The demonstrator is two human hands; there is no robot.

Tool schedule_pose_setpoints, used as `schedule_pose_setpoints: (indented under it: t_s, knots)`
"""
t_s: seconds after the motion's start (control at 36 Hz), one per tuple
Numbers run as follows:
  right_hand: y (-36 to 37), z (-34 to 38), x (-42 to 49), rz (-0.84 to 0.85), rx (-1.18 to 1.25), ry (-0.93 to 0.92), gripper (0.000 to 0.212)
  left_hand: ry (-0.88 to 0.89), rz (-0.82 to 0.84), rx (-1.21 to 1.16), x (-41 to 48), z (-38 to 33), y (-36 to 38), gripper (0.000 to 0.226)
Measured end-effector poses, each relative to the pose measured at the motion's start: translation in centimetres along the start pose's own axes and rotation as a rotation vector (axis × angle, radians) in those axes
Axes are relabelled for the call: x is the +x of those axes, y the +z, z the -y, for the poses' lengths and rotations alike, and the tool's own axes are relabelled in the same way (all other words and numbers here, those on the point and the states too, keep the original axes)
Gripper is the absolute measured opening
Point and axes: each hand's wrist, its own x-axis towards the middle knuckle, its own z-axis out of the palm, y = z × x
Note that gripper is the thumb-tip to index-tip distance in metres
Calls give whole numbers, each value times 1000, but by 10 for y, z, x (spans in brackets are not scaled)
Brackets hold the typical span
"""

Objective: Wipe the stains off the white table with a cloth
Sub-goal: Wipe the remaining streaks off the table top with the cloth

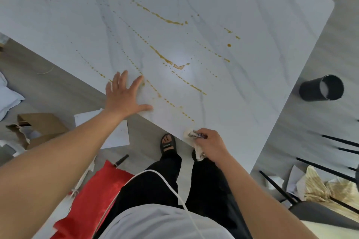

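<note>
The white marble-patterned table fills the upper view and carries several brown-yellow stain streaks running diagonally across it. My left hand lies flat with spread fingers on the near edge of the table, its fingertips at the end of one streak. My right hand grips a bunched white cloth with a grey pattern at the table's near edge, just below the lowest streak. Part of the cloth hangs down under my hand.
A black cylindrical bin stands on the floor to the right of the table. Black chair legs and crumpled paper lie at lower right. A red cloth, cardboard box and white sheet lie on the floor at left.
</note>
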Motion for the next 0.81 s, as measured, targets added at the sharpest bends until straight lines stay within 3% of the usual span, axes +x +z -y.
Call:
schedule_pose_setpoints:
  t_s: [0.11, 0.22, 0.36, 0.53, 0.81]
  knots:
    - [-14, 16, -3, -61, 722, 151, 9, 59, 77, 157, 15, 25, -22, 133]
    - [-37, 23, 5, -188, 1039, 213, 19, 47, 133, 225, 27, 35, -37, 145]
    - [-69, 31, 19, -275, 1031, 191, 23, -36, 213, 131, 29, 34, -37, 157]
    - [-109, 44, 36, -340, 958, 147, 11, -102, 253, 71, 28, 24, -35, 161]
    - [-177, 92, 90, -367, 650, 23, 9, -160, 298, 84, 30, 16, -43, 161]
